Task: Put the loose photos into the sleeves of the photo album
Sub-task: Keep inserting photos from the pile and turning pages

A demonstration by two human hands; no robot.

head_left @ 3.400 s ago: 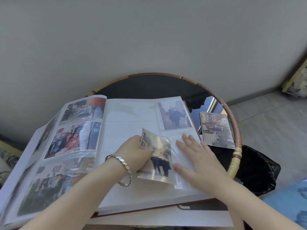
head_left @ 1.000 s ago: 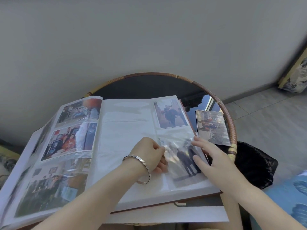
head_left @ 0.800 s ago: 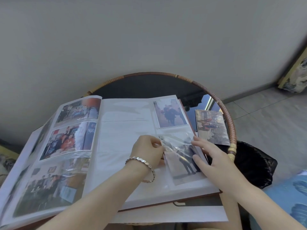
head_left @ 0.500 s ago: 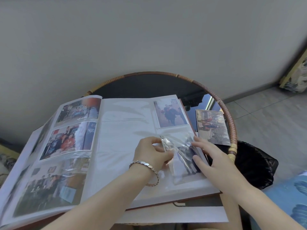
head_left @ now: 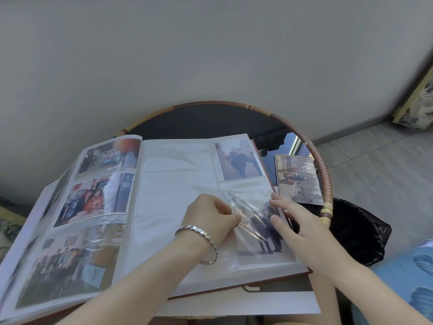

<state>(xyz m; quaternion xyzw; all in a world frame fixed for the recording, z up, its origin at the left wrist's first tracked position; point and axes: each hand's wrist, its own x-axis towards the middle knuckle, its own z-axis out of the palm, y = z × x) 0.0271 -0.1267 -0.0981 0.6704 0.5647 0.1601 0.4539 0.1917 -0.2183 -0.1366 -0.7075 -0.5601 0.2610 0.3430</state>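
An open photo album [head_left: 173,191] lies on a round rattan-rimmed table [head_left: 328,191]. Its right page holds one photo [head_left: 239,160] in the top right sleeve. Below it a photo of two dark-clothed figures [head_left: 262,238] lies partly under a crinkled clear sleeve [head_left: 243,202]. My left hand [head_left: 210,216], with a silver bracelet, pinches the sleeve's film at the photo's left edge. The straight fingers of my right hand [head_left: 295,221] rest on the photo's right side. A loose photo [head_left: 297,179] lies on the table right of the album.
The album's left pages [head_left: 93,198] are filled with photos. A black bag [head_left: 358,231] sits beside the table at the right. White paper [head_left: 234,306] lies under the album's near edge. A grey wall stands behind, tiled floor to the right.
The photo went from the page's middle to the lower right sleeve. Over the last second my left hand lifted the film over the photo; my right hand stayed at its right edge.
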